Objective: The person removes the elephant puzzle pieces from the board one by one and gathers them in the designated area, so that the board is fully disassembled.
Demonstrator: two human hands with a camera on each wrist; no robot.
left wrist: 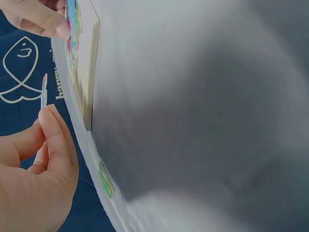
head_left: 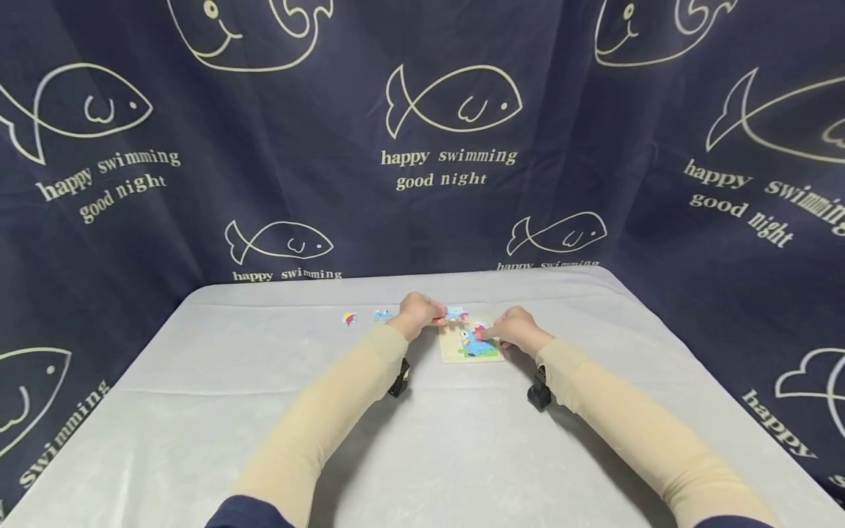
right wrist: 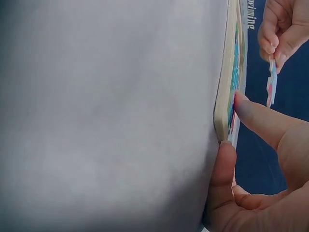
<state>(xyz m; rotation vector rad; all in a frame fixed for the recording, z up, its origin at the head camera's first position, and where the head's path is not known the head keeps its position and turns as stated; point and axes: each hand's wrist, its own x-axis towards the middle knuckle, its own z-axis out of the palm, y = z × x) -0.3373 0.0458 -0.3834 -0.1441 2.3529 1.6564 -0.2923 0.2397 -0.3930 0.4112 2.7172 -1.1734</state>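
My left hand (head_left: pixel 421 314) pinches a thin puzzle piece (head_left: pixel 455 314) between thumb and fingertips, above the table near the board's far edge. In the left wrist view the piece (left wrist: pixel 44 91) stands edge-on above the fingertips. A pale wooden puzzle board (head_left: pixel 451 352) lies flat, partly filled with a blue, green and red picture (head_left: pixel 477 345). My right hand (head_left: pixel 521 330) is at the board's right side. Its extended index finger (right wrist: pixel 263 118) presses on a red part of the picture, while the thumb (right wrist: pixel 224 164) touches the board's edge.
Left of the board, a red and yellow puzzle piece (head_left: pixel 349 318) and a blue one (head_left: pixel 382 315) lie on the grey-white tablecloth (head_left: pixel 198 381). The left wrist view shows a green piece (left wrist: pixel 106 180) on the cloth. A dark fish-print curtain (head_left: pixel 356 132) hangs behind the table.
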